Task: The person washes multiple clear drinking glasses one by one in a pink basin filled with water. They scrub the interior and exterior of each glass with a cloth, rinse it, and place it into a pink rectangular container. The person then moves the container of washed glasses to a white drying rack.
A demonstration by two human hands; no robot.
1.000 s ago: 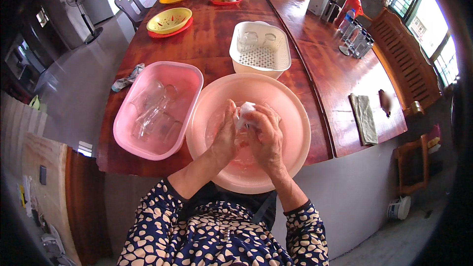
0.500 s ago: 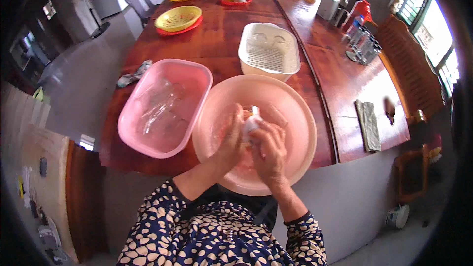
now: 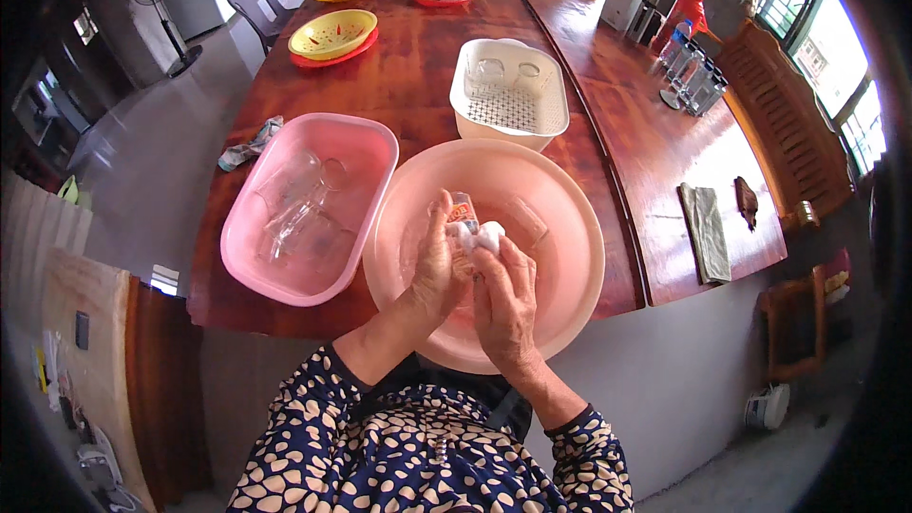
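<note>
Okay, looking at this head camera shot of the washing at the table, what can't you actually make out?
- Glass over the round pink basin: mostly covered by the left hand, the right hand and white foam.
- Glassware in the rectangular pink tub: clear pieces overlap, so their count is unclear.
- Items in the white drainer basket: see-through and too small to identify.
- Far table end: too small and bent by the fisheye.

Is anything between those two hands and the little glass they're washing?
Nothing visible. The left hand wraps the small glass directly, and the right hand presses a soapy white sponge against it, all over the round pink basin. The only thing between them is foam.
</note>
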